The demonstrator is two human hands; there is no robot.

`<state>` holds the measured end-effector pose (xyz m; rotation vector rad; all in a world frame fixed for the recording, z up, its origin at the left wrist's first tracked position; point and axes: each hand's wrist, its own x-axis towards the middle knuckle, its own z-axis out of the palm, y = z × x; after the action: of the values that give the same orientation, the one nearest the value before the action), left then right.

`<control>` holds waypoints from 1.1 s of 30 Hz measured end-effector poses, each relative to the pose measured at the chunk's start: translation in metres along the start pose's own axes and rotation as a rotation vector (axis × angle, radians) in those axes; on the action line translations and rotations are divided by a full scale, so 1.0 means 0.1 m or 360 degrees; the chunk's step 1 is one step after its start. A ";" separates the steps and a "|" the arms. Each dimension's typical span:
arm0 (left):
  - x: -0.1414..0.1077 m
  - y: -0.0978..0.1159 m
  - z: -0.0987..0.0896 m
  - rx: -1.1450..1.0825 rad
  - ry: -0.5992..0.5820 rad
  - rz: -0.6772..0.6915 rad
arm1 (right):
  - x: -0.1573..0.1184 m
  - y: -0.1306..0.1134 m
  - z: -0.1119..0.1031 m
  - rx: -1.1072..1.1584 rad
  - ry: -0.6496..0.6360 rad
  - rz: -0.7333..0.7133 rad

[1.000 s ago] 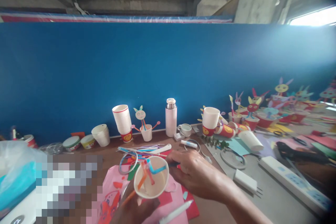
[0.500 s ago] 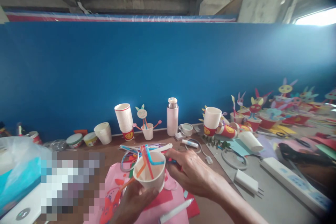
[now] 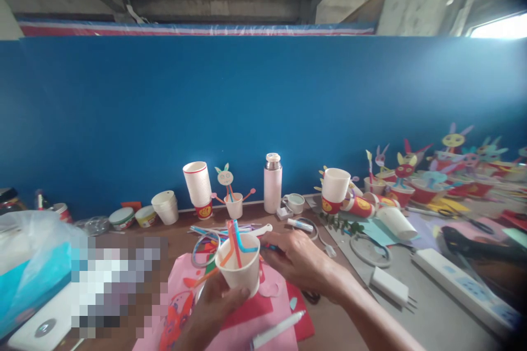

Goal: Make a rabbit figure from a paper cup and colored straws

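Note:
A white paper cup [image 3: 244, 278] is held near the middle, tilted slightly with its mouth facing me. My left hand [image 3: 220, 301] wraps round its lower left side, thumb across the front. Inside stand bent straws: an orange straw [image 3: 230, 247], a red one and a blue straw [image 3: 242, 242]. Orange also sticks out past the cup's left wall. My right hand [image 3: 294, 258] is closed beside the cup's right wall, fingers pinching a blue straw end that shows there. Its fingertips are partly hidden.
Pink paper [image 3: 181, 279] with red scraps and a white marker [image 3: 278, 329] lies below. Behind stand a straw-armed cup figure [image 3: 234, 205], stacked cups [image 3: 197, 186] and a thermos [image 3: 272, 189]. A power strip [image 3: 461, 285], charger [image 3: 393, 287] and several finished figures are at right.
The view has shifted slightly, so the scene sits a little further right. Both hands keep their grip, and the cup and straws stay nearly in place between them.

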<state>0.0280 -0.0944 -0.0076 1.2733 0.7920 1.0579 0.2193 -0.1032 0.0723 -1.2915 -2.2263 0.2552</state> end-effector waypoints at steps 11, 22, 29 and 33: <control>0.14 -0.08 -0.01 -0.0330 0.0130 -0.0025 | 0.04 0.16 0.06 -0.0049 0.0154 -0.0014; 0.16 -0.08 -0.07 -0.0645 0.0339 -0.0123 | 0.01 0.05 0.08 0.0047 0.0322 0.0070; 0.17 -0.02 -0.11 -0.0664 0.0394 -0.0138 | 0.03 0.01 0.53 0.0512 -0.0049 0.0331; 0.16 -0.06 -0.14 -0.0612 0.0294 -0.0178 | 0.04 0.03 0.82 0.0845 -0.0065 0.0335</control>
<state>0.0216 -0.0746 -0.0146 0.8062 0.7449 1.1817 0.1752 -0.0894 0.0045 -1.2184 -1.8667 0.8907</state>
